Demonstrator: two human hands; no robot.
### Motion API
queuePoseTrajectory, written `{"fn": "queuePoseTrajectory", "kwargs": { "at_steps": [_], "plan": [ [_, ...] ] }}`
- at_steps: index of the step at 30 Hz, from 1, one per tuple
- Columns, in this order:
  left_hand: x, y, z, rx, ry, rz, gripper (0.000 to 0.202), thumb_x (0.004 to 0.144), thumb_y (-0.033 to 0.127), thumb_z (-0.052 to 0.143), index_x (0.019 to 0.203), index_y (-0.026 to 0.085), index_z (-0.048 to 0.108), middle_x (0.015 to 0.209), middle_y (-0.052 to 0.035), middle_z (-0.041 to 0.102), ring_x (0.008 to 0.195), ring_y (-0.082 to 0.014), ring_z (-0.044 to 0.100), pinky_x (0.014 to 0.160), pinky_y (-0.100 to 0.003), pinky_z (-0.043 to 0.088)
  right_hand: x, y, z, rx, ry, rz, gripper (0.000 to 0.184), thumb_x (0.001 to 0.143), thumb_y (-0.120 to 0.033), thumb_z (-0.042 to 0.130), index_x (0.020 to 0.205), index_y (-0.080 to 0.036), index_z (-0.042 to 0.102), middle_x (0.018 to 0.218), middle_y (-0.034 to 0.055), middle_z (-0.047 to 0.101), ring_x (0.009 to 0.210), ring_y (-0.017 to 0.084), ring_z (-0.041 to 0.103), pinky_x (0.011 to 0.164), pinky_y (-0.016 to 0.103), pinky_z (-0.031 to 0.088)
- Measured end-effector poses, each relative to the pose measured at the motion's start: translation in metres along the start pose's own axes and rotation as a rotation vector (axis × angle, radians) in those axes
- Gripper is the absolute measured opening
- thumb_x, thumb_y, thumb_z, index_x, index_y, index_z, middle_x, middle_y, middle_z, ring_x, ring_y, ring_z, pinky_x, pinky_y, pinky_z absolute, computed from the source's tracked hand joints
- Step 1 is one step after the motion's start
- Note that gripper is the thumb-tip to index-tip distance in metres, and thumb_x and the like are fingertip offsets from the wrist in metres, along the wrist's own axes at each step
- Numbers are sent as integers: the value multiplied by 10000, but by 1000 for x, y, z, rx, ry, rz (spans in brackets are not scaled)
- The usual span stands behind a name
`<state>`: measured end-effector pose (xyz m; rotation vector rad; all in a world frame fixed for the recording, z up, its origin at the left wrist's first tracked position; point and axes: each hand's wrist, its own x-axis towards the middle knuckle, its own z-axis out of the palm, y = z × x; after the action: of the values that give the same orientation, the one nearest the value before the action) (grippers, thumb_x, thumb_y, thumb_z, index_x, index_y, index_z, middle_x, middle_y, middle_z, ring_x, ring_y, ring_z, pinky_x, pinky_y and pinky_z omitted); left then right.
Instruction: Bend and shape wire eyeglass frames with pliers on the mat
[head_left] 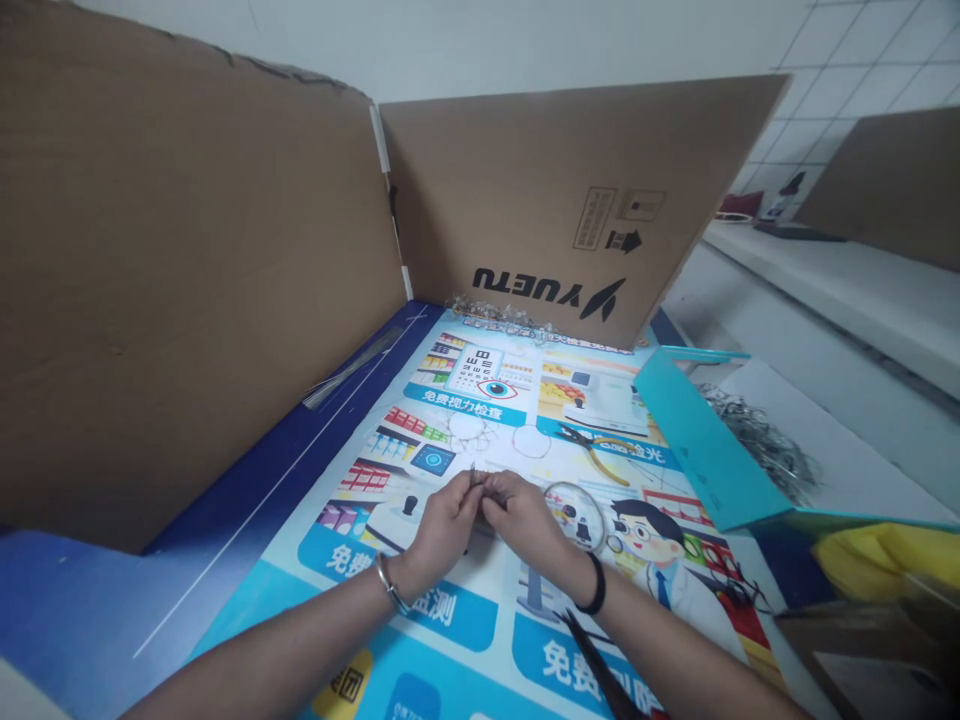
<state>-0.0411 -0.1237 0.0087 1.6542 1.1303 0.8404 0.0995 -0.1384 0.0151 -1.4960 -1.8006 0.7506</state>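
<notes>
My left hand [447, 518] and my right hand [519, 516] meet over the printed mat [501, 462], fingers pinched together. A small thin dark piece shows between the fingertips; its kind is too small to make out. Right of my right hand lies a ring-shaped coil [602, 520], apart from it. Pliers with yellow handles [604, 466] rest just beyond. Two faint thin rings, one of them a pale loop [532, 441], lie ahead of my hands. Under my right forearm is a dark pointed tool [600, 668], partly hidden.
Cardboard panels [202, 270] stand upright at the left and at the back [517, 190]. At the right, an open turquoise box [701, 455] holds a tangle of thin metallic strands [761, 440]. A yellow bag [889, 560] lies nearer. Clear tangled scraps [499, 312] line the back panel's foot.
</notes>
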Motion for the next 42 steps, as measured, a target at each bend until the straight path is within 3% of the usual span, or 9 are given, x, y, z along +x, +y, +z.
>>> {"fn": "queuePoseTrajectory", "kwargs": {
  "at_steps": [7,15,19,25,30,33,38,42],
  "plan": [
    [2,3,-2,-21,-20,2,206,873,257,429,990,206,591,969,-26,665,906,-179,598,829,-297,443,0,3,2,23,10,-11,174,761,-113,476,761,-205,625,806,12,627,749,136,559,711,261,419],
    [3,5,-5,-24,48,-38,155,878,287,417,804,193,515,780,2,579,754,-147,539,722,-266,415,-1,3,2,55,7,-34,127,809,-189,499,736,-212,600,795,10,628,770,142,570,735,271,427],
    [2,3,-9,-105,52,35,132,897,261,384,823,198,473,806,5,545,781,-134,516,762,-259,400,-2,-1,-4,-8,-34,-43,138,841,-234,492,762,-212,603,827,19,629,817,152,568,764,278,417],
    [1,3,-10,-153,-49,99,206,924,320,355,811,190,467,799,-4,504,766,-134,476,758,-262,392,-2,-6,-7,-59,-110,-20,150,838,-212,469,748,-200,587,823,23,625,803,147,562,753,267,405],
    [2,-2,-12,-145,-5,78,262,933,389,333,868,184,482,763,5,471,701,-123,450,698,-256,386,-1,0,-3,-31,-105,4,162,827,-247,453,696,-200,536,758,12,610,729,143,562,699,260,401],
    [8,-8,-21,-56,31,105,297,938,403,304,860,182,487,722,13,447,679,-124,433,677,-256,377,-1,1,-3,-32,-113,12,178,836,-279,430,711,-202,532,765,11,606,734,147,566,714,267,399],
    [24,-15,-53,242,120,165,298,937,385,294,754,188,424,747,3,471,693,-134,438,674,-268,378,0,1,-4,-76,-154,11,232,860,-335,393,703,-207,505,765,17,598,728,159,560,698,281,393],
    [31,-16,-82,517,29,133,284,944,346,287,768,191,446,737,-5,530,671,-138,488,639,-257,389,-1,3,-2,-120,-174,-13,249,881,-357,366,721,-214,493,770,16,588,739,163,551,704,287,390]
  ]
}}
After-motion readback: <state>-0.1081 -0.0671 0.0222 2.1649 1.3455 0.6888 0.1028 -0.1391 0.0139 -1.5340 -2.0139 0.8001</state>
